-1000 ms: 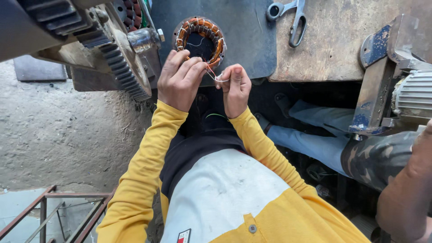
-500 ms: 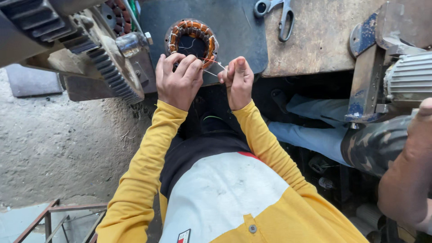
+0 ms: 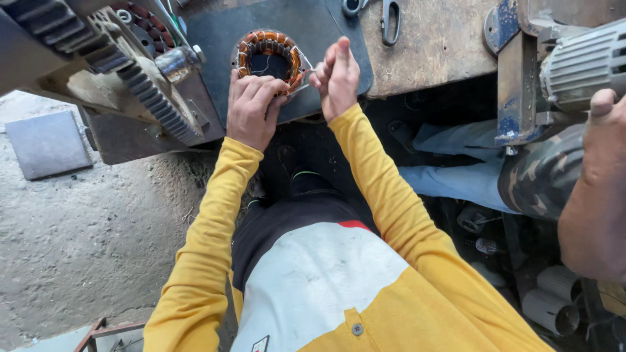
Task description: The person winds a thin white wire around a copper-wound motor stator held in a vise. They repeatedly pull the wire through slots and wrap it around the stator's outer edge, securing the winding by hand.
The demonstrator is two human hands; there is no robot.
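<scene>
A round motor stator (image 3: 270, 60) with copper windings lies on a dark mat (image 3: 326, 29) at the workbench's near edge. My left hand (image 3: 253, 107) curls over the stator's near rim and grips it. My right hand (image 3: 336, 78) is just to its right, fingers pinched on a thin wire that runs from the winding. Both my arms wear yellow sleeves.
A big toothed gear and machine housing (image 3: 140, 91) stand left of the stator. Scissors (image 3: 389, 18) lie on the wooden bench top (image 3: 443, 45). A ribbed grey motor (image 3: 583, 62) sits at the right, where another person's arm (image 3: 596, 195) and camouflage-clad leg (image 3: 538, 176) reach in. Concrete floor lies left.
My hands keep hold of the stator and the wire. The camera has tilted so the bench slides up in view, and the other person's arm has come further in at the right.
</scene>
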